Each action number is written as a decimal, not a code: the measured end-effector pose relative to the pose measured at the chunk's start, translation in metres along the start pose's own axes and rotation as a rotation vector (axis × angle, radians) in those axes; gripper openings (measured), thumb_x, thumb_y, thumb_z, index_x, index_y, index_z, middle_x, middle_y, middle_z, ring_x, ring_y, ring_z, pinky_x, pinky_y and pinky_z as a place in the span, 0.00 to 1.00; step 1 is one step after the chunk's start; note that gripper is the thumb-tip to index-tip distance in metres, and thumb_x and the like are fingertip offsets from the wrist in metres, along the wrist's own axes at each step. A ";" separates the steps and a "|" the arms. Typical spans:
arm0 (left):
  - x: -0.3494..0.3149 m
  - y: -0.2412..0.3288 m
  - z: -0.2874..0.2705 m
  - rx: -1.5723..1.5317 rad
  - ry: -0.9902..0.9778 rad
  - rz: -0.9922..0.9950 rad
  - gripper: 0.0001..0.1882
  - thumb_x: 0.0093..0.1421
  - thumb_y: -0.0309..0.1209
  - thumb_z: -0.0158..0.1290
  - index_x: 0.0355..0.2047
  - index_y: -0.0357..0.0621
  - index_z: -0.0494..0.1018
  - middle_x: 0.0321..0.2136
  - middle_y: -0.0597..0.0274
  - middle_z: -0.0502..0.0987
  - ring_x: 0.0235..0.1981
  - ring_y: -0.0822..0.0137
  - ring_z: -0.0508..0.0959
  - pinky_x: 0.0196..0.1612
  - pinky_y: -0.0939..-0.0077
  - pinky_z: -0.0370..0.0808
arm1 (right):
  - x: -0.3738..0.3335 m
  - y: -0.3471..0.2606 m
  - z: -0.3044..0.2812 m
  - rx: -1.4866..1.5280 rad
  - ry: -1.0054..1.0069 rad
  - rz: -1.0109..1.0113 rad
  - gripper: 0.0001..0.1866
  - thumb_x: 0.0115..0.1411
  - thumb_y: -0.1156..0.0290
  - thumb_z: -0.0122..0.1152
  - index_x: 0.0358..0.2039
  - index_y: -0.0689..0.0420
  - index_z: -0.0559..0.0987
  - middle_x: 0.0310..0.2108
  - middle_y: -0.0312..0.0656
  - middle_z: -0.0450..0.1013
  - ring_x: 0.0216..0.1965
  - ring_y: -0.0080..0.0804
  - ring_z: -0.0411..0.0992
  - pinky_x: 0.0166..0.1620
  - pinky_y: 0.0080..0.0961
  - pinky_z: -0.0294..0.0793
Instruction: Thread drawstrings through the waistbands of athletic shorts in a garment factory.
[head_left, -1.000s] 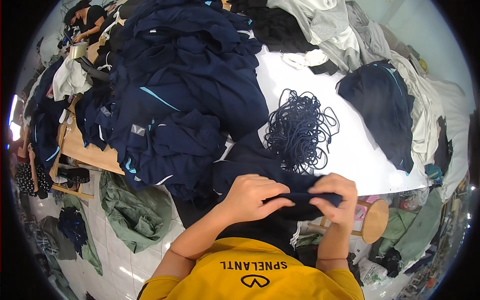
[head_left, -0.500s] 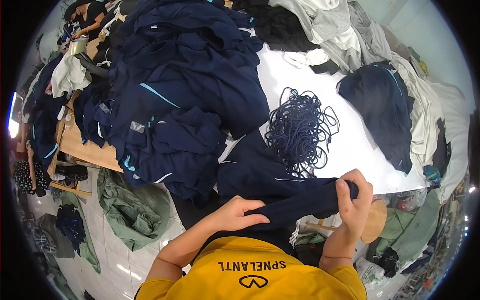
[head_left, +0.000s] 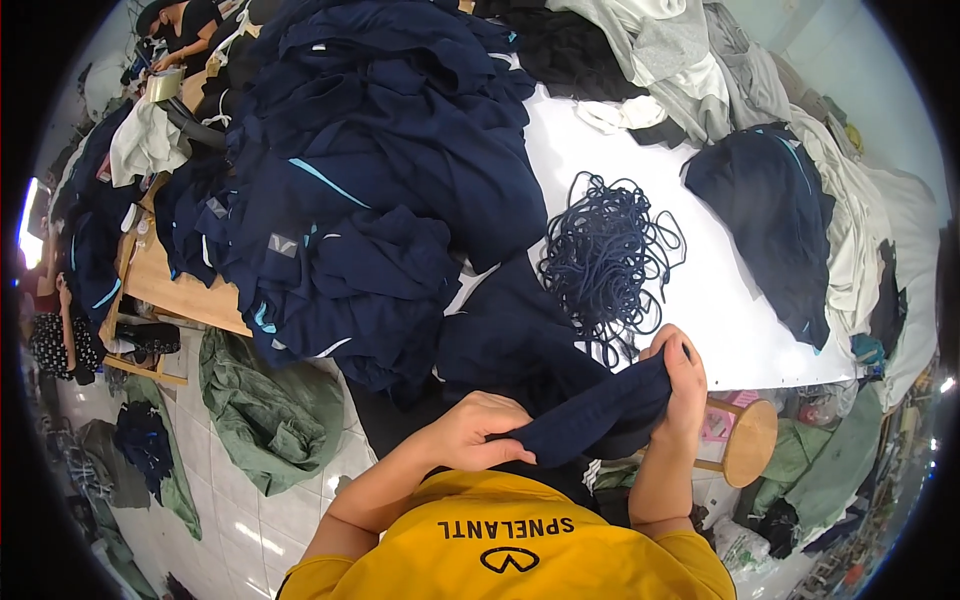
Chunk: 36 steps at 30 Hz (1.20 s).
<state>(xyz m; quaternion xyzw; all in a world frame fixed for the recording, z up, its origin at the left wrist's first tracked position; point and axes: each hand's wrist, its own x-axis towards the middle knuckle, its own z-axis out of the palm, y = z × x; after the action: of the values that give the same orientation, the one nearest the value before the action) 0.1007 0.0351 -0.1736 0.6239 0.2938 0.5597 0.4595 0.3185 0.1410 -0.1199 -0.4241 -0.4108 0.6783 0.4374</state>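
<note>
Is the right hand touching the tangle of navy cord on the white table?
Cannot tell. In the head view the right hand grips the navy garment right at the near edge of the cord tangle; no clear gap or contact shows.

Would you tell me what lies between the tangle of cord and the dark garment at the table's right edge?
In the head view, only bare white table separates the cord tangle from the dark garment; nothing rests there.

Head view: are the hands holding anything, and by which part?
Both grip the dark navy fabric garment, stretched between them: left hand pinches its lower end, right hand clasps the upper end.
</note>
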 end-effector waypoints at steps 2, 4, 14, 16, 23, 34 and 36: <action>0.002 0.006 -0.004 0.021 -0.089 -0.075 0.08 0.51 0.27 0.61 0.31 0.37 0.77 0.22 0.55 0.77 0.21 0.60 0.78 0.25 0.76 0.70 | -0.004 0.002 -0.003 0.063 0.031 0.021 0.14 0.63 0.64 0.52 0.24 0.59 0.70 0.24 0.32 0.64 0.26 0.17 0.59 0.31 0.13 0.57; -0.006 0.008 -0.006 0.071 -0.107 -0.174 0.09 0.52 0.28 0.60 0.33 0.38 0.78 0.22 0.55 0.78 0.20 0.61 0.77 0.23 0.78 0.69 | -0.003 0.000 -0.009 -0.167 0.081 -0.172 0.14 0.63 0.65 0.51 0.23 0.59 0.69 0.22 0.33 0.63 0.24 0.17 0.59 0.29 0.14 0.56; 0.005 0.030 -0.002 0.199 -0.042 -0.281 0.10 0.54 0.30 0.60 0.35 0.41 0.79 0.24 0.58 0.80 0.20 0.63 0.79 0.23 0.79 0.71 | -0.013 -0.028 -0.013 -0.508 0.052 -0.662 0.12 0.62 0.71 0.47 0.23 0.62 0.70 0.18 0.38 0.65 0.17 0.21 0.60 0.22 0.19 0.58; 0.007 0.027 0.004 0.345 -0.063 -0.240 0.09 0.53 0.31 0.60 0.33 0.41 0.79 0.24 0.58 0.80 0.22 0.62 0.79 0.24 0.77 0.72 | -0.012 -0.035 -0.005 -0.576 -0.106 -0.519 0.10 0.56 0.70 0.55 0.23 0.63 0.76 0.21 0.40 0.73 0.22 0.23 0.68 0.28 0.18 0.65; 0.008 0.017 0.014 0.480 -0.009 -0.191 0.10 0.51 0.32 0.60 0.28 0.38 0.75 0.24 0.59 0.78 0.25 0.58 0.78 0.26 0.71 0.72 | 0.006 -0.065 -0.017 -0.974 -0.980 -0.393 0.15 0.47 0.68 0.69 0.38 0.48 0.84 0.43 0.40 0.77 0.39 0.31 0.76 0.47 0.27 0.62; 0.037 0.003 0.020 0.919 0.086 0.103 0.14 0.43 0.26 0.58 0.33 0.43 0.73 0.26 0.66 0.74 0.26 0.65 0.74 0.32 0.73 0.71 | -0.001 -0.020 0.007 -1.027 -0.705 -0.255 0.45 0.39 0.83 0.63 0.62 0.51 0.62 0.61 0.51 0.60 0.56 0.52 0.65 0.55 0.31 0.67; 0.038 0.005 -0.005 1.164 0.105 0.204 0.08 0.45 0.30 0.54 0.29 0.52 0.74 0.22 0.71 0.71 0.24 0.69 0.73 0.30 0.74 0.68 | -0.007 -0.009 0.011 -1.057 -0.523 -0.117 0.46 0.45 0.80 0.62 0.65 0.51 0.54 0.55 0.55 0.66 0.54 0.54 0.66 0.53 0.33 0.68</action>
<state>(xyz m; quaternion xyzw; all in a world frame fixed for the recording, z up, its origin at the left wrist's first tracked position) 0.1029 0.0680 -0.1525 0.7700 0.5134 0.3777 -0.0294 0.3120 0.1351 -0.1062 -0.3798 -0.8099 0.4383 0.0875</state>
